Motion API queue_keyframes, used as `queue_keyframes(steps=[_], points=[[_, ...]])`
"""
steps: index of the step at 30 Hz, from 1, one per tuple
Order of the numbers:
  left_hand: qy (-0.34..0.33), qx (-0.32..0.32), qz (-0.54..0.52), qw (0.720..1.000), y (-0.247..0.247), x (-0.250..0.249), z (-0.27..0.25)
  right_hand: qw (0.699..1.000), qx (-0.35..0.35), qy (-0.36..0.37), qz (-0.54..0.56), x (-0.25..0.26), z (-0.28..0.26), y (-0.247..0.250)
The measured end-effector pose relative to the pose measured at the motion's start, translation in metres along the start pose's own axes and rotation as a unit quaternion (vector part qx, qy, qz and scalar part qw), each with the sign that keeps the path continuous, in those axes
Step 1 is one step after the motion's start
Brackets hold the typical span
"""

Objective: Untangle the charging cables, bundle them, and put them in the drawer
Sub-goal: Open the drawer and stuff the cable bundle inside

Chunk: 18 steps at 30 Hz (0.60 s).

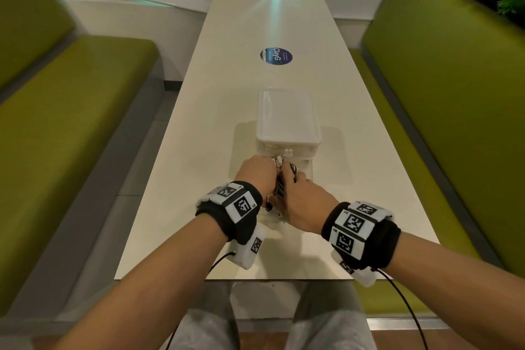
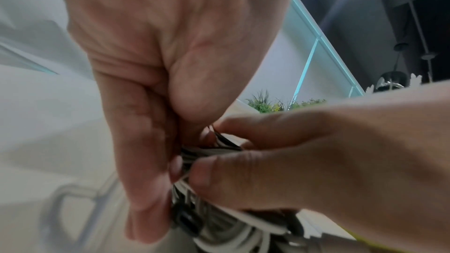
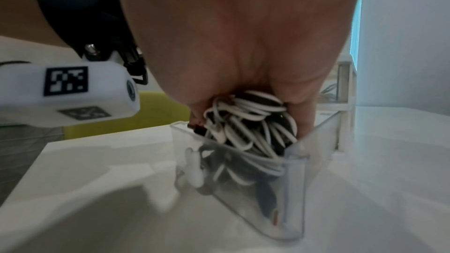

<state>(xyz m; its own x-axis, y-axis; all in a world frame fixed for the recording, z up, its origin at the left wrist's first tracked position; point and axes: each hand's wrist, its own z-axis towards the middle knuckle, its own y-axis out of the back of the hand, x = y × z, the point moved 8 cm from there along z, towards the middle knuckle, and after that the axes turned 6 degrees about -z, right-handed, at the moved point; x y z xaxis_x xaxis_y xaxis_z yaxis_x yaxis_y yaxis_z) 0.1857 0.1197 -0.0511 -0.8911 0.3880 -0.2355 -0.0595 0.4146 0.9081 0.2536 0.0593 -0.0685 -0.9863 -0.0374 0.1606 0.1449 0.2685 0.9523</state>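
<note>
A coiled bundle of black and white charging cables (image 1: 279,189) is held between both hands over the pulled-out clear drawer (image 1: 308,171) of a white drawer unit (image 1: 288,119) on the table. My left hand (image 1: 265,172) grips the bundle from the left, fingers curled round it (image 2: 170,178). My right hand (image 1: 295,187) pinches the cables (image 2: 214,150) from the right. In the right wrist view the right hand (image 3: 246,88) holds the cable bundle (image 3: 250,124), whose lower part sits inside the clear drawer (image 3: 294,189). The hands hide most of the bundle in the head view.
The long white table (image 1: 255,74) carries a round blue sticker (image 1: 276,56) beyond the drawer unit. Green bench seats (image 1: 71,111) flank it on both sides. The left wrist camera (image 3: 70,91) hangs close beside the drawer.
</note>
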Motion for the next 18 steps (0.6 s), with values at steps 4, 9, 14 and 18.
queue_keyframes(steps=[4,9,14,18], points=[[0.012,0.009,-0.016,1.0,0.006,0.001,-0.003,0.999,-0.001,0.033,-0.006,0.009,-0.008,0.0],[0.038,0.002,-0.115,0.993,0.008,0.008,-0.005,0.999,-0.011,0.039,-0.01,0.01,-0.008,0.009],[0.008,0.049,-0.053,0.997,-0.003,0.001,-0.012,0.999,-0.019,0.028,-0.031,0.012,-0.002,0.012],[-0.026,0.066,-0.046,0.996,-0.006,-0.003,-0.016,0.999,-0.021,0.03,-0.037,0.013,0.001,0.011]])
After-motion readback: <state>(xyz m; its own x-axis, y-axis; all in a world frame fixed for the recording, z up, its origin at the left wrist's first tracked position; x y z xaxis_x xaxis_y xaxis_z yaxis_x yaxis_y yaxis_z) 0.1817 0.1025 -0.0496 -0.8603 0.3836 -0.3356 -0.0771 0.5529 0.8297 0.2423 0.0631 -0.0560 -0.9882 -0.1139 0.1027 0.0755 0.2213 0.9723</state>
